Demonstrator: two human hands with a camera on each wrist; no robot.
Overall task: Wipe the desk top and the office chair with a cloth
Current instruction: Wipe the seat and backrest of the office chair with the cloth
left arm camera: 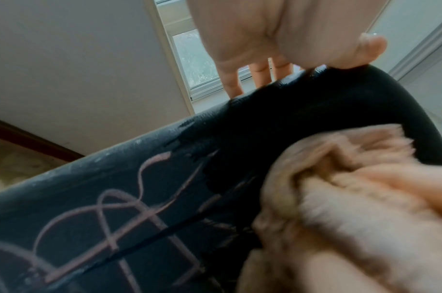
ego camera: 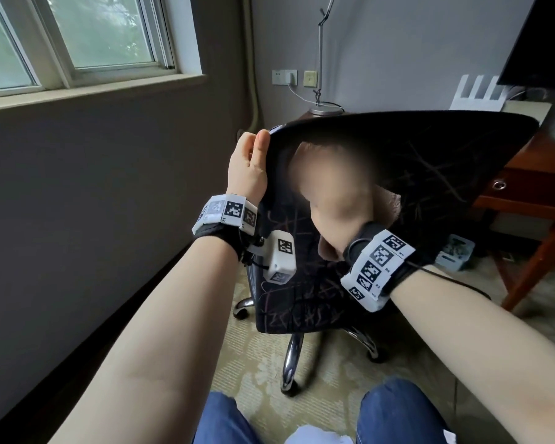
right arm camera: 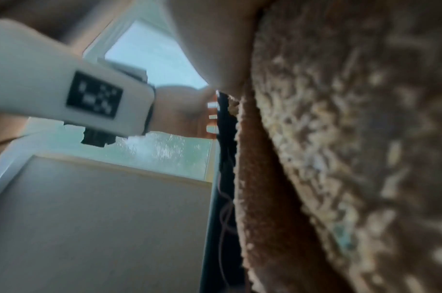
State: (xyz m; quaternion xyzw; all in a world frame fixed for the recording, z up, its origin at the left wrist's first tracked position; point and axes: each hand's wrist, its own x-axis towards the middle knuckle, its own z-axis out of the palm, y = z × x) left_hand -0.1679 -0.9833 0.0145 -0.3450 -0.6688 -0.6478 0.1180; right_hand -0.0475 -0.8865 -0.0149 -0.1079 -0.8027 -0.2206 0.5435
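Left hand (ego camera: 249, 168) grips the top left edge of the office chair (ego camera: 398, 174) backrest, thumb on the near face, fingers (left arm camera: 233, 83) wrapped over the far side, as the left wrist view shows. Right hand (ego camera: 334, 193) is motion-blurred at centre frame, pressed on the backrest with a tan fluffy cloth (ego camera: 390, 203) bunched under it; cloth peeks out to the right of the hand. Whether the fingers curl round the cloth or lie flat, cannot tell. In the right wrist view the cloth (right arm camera: 340, 158) fills the right half, lying against the dark chair edge (right arm camera: 223, 158).

Chair sits centre of the head view, black upholstery with thin pinkish line pattern, worn patches near the top edge (left arm camera: 215, 138), chrome legs (ego camera: 290, 357) on pale patterned carpet (ego camera: 327, 395). Both wrists wear white marker bands (ego camera: 377, 270).

Wooden desk (ego camera: 526, 187) at right edge, behind the chair. Silver lamp base (ego camera: 326, 108) top centre, wall sockets (ego camera: 284, 76) beside it, window (ego camera: 77, 36) upper left, dark screen (ego camera: 545, 36) upper right. Blue jeans (ego camera: 394, 415) bottom of frame.
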